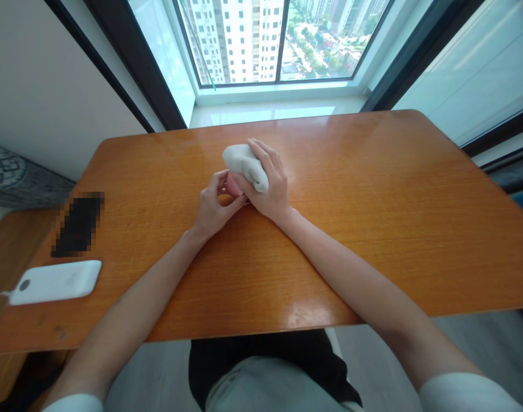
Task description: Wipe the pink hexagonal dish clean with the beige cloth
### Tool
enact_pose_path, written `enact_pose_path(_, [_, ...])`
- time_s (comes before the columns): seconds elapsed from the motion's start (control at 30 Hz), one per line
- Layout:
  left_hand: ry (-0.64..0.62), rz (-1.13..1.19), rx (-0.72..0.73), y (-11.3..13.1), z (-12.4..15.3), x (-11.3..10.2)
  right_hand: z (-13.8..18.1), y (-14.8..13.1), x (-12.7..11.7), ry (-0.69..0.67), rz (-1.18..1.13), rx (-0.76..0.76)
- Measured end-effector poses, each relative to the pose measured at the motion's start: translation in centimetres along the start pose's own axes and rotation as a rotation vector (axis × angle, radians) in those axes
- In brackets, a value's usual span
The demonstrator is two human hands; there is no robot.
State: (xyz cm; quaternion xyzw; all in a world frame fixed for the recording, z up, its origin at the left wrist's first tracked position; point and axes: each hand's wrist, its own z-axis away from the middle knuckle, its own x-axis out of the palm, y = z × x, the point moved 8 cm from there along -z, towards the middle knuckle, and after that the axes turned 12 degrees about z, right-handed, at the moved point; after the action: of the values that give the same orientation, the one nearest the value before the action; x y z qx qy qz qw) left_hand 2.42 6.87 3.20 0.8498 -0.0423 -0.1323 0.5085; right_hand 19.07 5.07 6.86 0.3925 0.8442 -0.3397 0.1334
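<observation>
Both hands meet at the middle of an orange wooden table [373, 217]. My right hand [272, 186] is closed around a bunched white cloth, perhaps a sock [244, 163], with its fingers wrapped over the top. My left hand [212, 209] pinches a small pink part [232, 186] that sticks out beneath the white bundle. The two hands touch each other. What the pink piece is stays mostly hidden by the fingers.
A white power bank [55, 281] with a short cable lies near the table's front left edge. A dark, pixelated flat object [78, 224] lies just behind it. A window sill [270, 109] runs along the table's far side.
</observation>
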Motion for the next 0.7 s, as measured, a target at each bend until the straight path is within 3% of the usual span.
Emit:
enact_pose_path(0.1, [0.006, 0.007, 0.005, 0.2, 0.0, 0.0, -0.1, 1.2, 0.1, 0.039, -0.08, 0.078])
enact_pose_path(0.3, [0.014, 0.014, -0.014, 0.4, -0.1, 0.1, 1.1, 5.9, 1.4, 0.049, -0.308, 0.529])
enact_pose_path(0.47, [0.022, 0.02, -0.017, 0.4, -0.2, 0.0, 1.8, 8.0, 1.9, 0.08, -0.326, 0.671])
enact_pose_path(0.57, [0.014, 0.016, -0.018, 0.3, -0.2, 0.0, 1.4, 7.0, 1.6, 0.079, -0.289, 0.56])
enact_pose_path(0.7, [0.021, 0.003, 0.003, -0.3, -0.1, -0.4, 0.4, 1.6, 0.4, 0.01, -0.139, 0.03])
